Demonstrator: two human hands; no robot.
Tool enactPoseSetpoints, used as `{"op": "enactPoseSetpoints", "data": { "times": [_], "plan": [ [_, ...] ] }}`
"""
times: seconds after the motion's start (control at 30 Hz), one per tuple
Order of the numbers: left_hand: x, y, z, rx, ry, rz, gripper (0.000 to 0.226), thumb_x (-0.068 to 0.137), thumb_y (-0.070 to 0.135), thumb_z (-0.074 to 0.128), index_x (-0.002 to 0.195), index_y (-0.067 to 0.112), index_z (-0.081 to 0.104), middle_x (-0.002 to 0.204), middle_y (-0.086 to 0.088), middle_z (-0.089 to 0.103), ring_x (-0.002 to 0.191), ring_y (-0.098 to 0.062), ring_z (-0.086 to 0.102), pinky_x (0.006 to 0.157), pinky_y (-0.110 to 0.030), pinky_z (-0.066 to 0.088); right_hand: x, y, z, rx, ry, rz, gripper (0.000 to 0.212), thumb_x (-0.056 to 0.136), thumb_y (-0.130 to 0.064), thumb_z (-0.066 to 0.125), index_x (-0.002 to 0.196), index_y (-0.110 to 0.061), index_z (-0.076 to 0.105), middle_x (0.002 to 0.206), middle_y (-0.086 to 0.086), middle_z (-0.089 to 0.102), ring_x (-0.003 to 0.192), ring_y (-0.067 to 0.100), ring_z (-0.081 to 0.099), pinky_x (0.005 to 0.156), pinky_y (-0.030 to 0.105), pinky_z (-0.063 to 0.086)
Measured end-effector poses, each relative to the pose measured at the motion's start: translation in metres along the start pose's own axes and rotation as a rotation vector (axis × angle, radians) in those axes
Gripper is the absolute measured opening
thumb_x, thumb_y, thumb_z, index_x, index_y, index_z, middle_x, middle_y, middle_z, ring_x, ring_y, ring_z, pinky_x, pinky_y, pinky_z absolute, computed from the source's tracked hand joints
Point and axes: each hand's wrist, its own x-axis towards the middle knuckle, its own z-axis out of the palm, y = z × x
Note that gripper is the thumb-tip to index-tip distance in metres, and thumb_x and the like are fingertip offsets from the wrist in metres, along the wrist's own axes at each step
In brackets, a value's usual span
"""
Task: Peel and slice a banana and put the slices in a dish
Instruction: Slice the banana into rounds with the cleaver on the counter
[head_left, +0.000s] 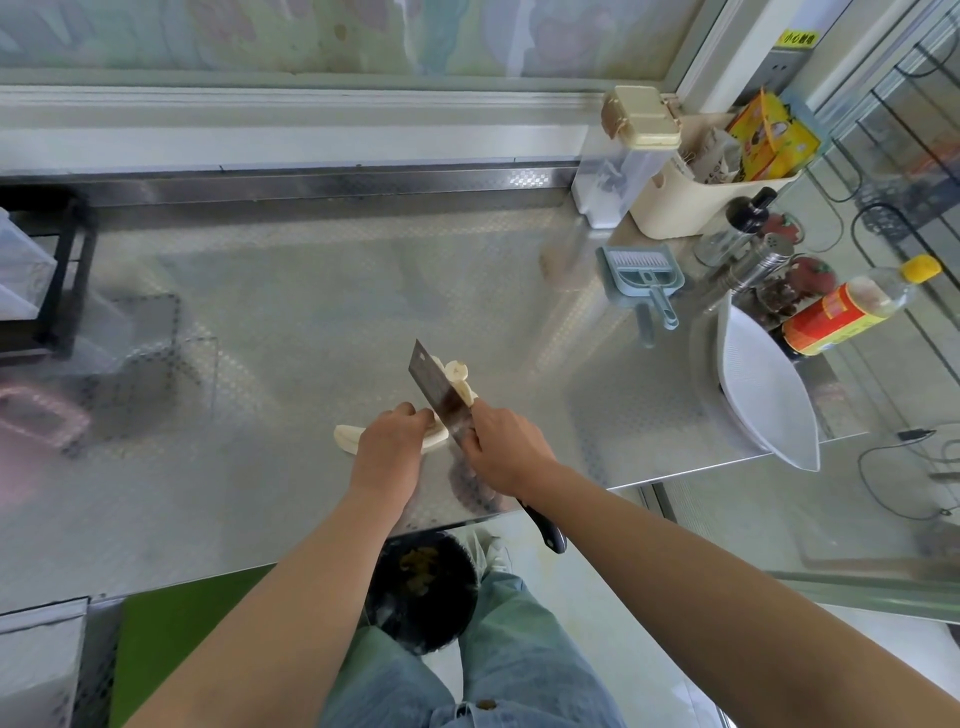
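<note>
**Cutting the banana into rounds**

The shiny steel counter (260, 338) is the cutting place here; I see no board under the fruit.

Furthest left is the pale, peeled banana (345, 439). It lies flat on the counter, near the front edge, with its bare end poking out to the left.

The left hand (389, 447) sits on top of it. Its grip is curled over the banana and presses it down, most likely so it does not roll or slide. The fingertips are tucked close to the blade, so they need to stay bent back.

Below the counter edge stands a round black bin (421, 592) with yellowish bits inside. They may be the peel, but they are too blurry to tell.

Next comes the wide, dark steel cleaver (434, 387). Its blade stands on edge across the banana, just beside the left fingers.

On the far side of the blade lie the cut banana slices (460, 376). They are still on the counter, not in any dish.

The right hand (506, 449) has its grip wrapped tight on the cleaver, high up where the blade starts. I think this gives better control for small cuts.

Far right, well apart from the fruit, waits a white oval dish (763, 395). No slices show in it, so the slices must be carried there later.
</note>
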Motion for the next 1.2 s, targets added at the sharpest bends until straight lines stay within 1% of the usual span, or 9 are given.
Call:
{"op": "enactPoseSetpoints", "data": {
  "times": [0.2, 0.3, 0.4, 0.5, 0.6, 0.67, 0.87, 1.0, 1.2],
  "plan": [
    [-0.001, 0.001, -0.001, -0.013, 0.012, -0.002, 0.020, 0.077, -0.001, 0.065, 0.095, 0.008, 0.067, 0.088, -0.011, 0.064, 0.079, -0.027, 0.059, 0.065, -0.034, 0.042, 0.001, 0.000, 0.004, 0.022, -0.021, 0.003, 0.016, 0.099, -0.027, 0.036, 0.091, -0.014, 0.042, 0.075, 0.003, 0.048, 0.064, 0.021, 0.047, 0.057, 0.032, 0.033],
    [-0.001, 0.001, 0.000, -0.023, 0.025, -0.003, 0.015, 0.078, 0.000, 0.066, 0.091, 0.007, 0.067, 0.085, -0.011, 0.064, 0.075, -0.026, 0.058, 0.062, -0.029, 0.035, 0.003, 0.000, 0.008, 0.030, -0.027, 0.007, 0.017, 0.099, -0.028, 0.036, 0.092, -0.014, 0.043, 0.078, 0.005, 0.052, 0.066, 0.022, 0.049, 0.059, 0.034, 0.037],
    [-0.001, 0.001, 0.001, -0.027, 0.034, -0.001, 0.014, 0.077, 0.002, 0.068, 0.090, 0.008, 0.068, 0.084, -0.010, 0.064, 0.074, -0.025, 0.058, 0.062, -0.028, 0.035, 0.006, 0.000, 0.014, 0.029, -0.037, 0.016, 0.016, 0.099, -0.027, 0.035, 0.092, -0.014, 0.042, 0.079, 0.006, 0.053, 0.068, 0.025, 0.051, 0.060, 0.037, 0.041],
    [-0.001, 0.000, 0.002, -0.031, 0.031, 0.006, 0.015, 0.079, 0.001, 0.064, 0.091, 0.009, 0.067, 0.085, -0.011, 0.063, 0.075, -0.026, 0.057, 0.062, -0.029, 0.034, 0.007, -0.001, 0.019, 0.020, -0.066, 0.041, 0.022, 0.100, -0.028, 0.035, 0.096, -0.012, 0.048, 0.082, 0.007, 0.055, 0.073, 0.026, 0.055, 0.064, 0.038, 0.045],
    [0.000, 0.000, 0.002, -0.033, 0.027, -0.001, 0.016, 0.081, 0.001, 0.062, 0.094, 0.010, 0.066, 0.086, -0.010, 0.061, 0.077, -0.025, 0.056, 0.063, -0.029, 0.035, 0.006, -0.003, 0.022, -0.014, -0.091, 0.056, 0.020, 0.100, -0.026, 0.036, 0.103, -0.009, 0.046, 0.082, 0.006, 0.050, 0.073, 0.025, 0.052, 0.063, 0.035, 0.039],
    [0.000, -0.001, 0.001, -0.039, 0.020, -0.005, 0.016, 0.082, 0.001, 0.060, 0.094, 0.010, 0.066, 0.087, -0.009, 0.061, 0.078, -0.025, 0.056, 0.063, -0.029, 0.036, 0.004, -0.003, 0.024, -0.016, -0.083, 0.056, 0.015, 0.099, -0.024, 0.037, 0.099, -0.010, 0.043, 0.082, 0.005, 0.048, 0.073, 0.026, 0.050, 0.064, 0.034, 0.036],
    [0.000, -0.002, 0.001, -0.024, 0.009, 0.004, 0.021, 0.083, 0.001, 0.057, 0.100, 0.010, 0.066, 0.093, -0.010, 0.062, 0.083, -0.026, 0.058, 0.070, -0.033, 0.042, 0.003, 0.000, 0.018, 0.054, 0.017, 0.020, 0.015, 0.098, -0.025, 0.035, 0.088, -0.014, 0.038, 0.068, -0.002, 0.043, 0.064, 0.024, 0.048, 0.059, 0.034, 0.034],
    [0.001, -0.002, 0.000, -0.004, -0.007, 0.006, 0.027, 0.080, -0.002, 0.058, 0.104, 0.009, 0.066, 0.096, -0.012, 0.063, 0.085, -0.030, 0.059, 0.072, -0.039, 0.046, 0.005, 0.002, 0.009, 0.044, 0.050, -0.016, 0.016, 0.098, -0.027, 0.038, 0.090, -0.012, 0.040, 0.069, 0.002, 0.049, 0.061, 0.024, 0.049, 0.055, 0.035, 0.035],
    [0.001, -0.001, 0.000, 0.005, 0.007, 0.011, 0.022, 0.077, -0.002, 0.064, 0.097, 0.007, 0.068, 0.089, -0.013, 0.065, 0.079, -0.031, 0.060, 0.067, -0.040, 0.046, 0.004, 0.000, 0.008, 0.022, 0.028, -0.023, 0.017, 0.099, -0.027, 0.038, 0.090, -0.012, 0.039, 0.070, 0.003, 0.047, 0.062, 0.024, 0.047, 0.056, 0.034, 0.033]
  ]
}}
